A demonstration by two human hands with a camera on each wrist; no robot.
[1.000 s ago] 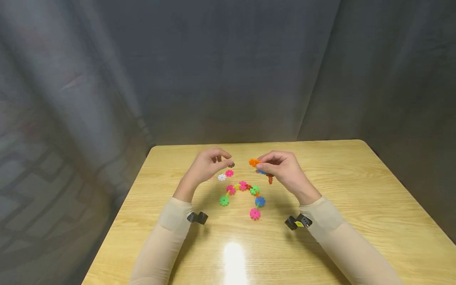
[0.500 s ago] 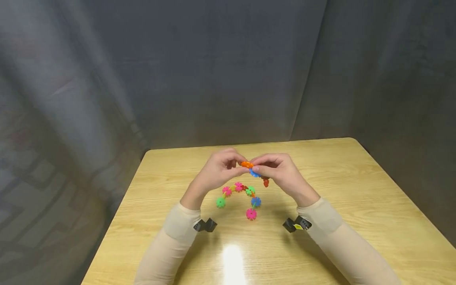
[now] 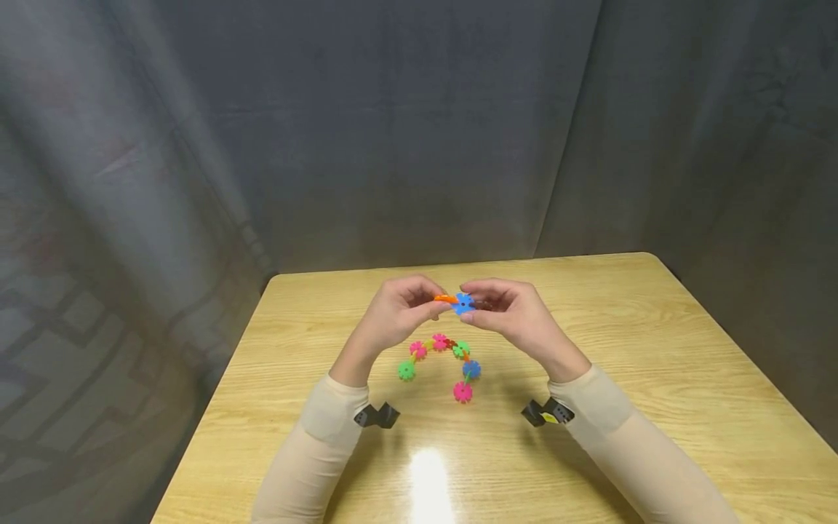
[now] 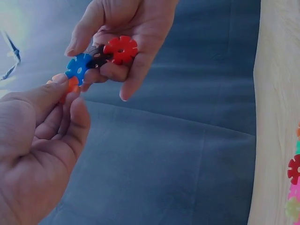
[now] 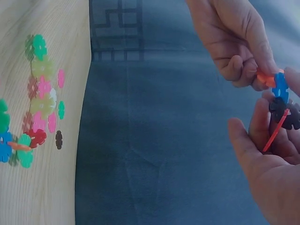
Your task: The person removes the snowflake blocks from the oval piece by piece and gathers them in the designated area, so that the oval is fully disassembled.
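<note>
Above the near half of the counter (image 3: 589, 437), a bright glare patch (image 3: 428, 473) lies closest to the viewer. Just beyond it stands the arch of linked discs (image 3: 440, 356), with pink, green and blue pieces resting on the wood. Directly over the arch, both hands meet in mid-air. The left hand (image 3: 393, 320) pinches an orange disc (image 3: 446, 298) between its thumb and the tips of its curled fingers (image 4: 56, 93). The right hand (image 3: 517, 313) holds a short chain with its fingers (image 5: 262, 117) curled round it: a blue disc (image 4: 78, 67) at the leading end, a dark disc (image 4: 97, 57) in the middle, and a red disc (image 4: 121, 49) lying against the palm. The orange disc touches the blue disc edge to edge; whether a slot has engaged cannot be told. Farther from the arch, beyond the hands, loose discs (image 5: 44, 93) lie scattered on the counter, seen only in the right wrist view. Behind the counter hangs a dark curtain (image 3: 419, 131).

To join the pieces well, the orange disc should probably be turned at a right angle to the blue one, a notch of each lined up, and pressed straight in. The right hand would best brace the blue disc close to the joint, so the chain does not flex or come apart.
</note>
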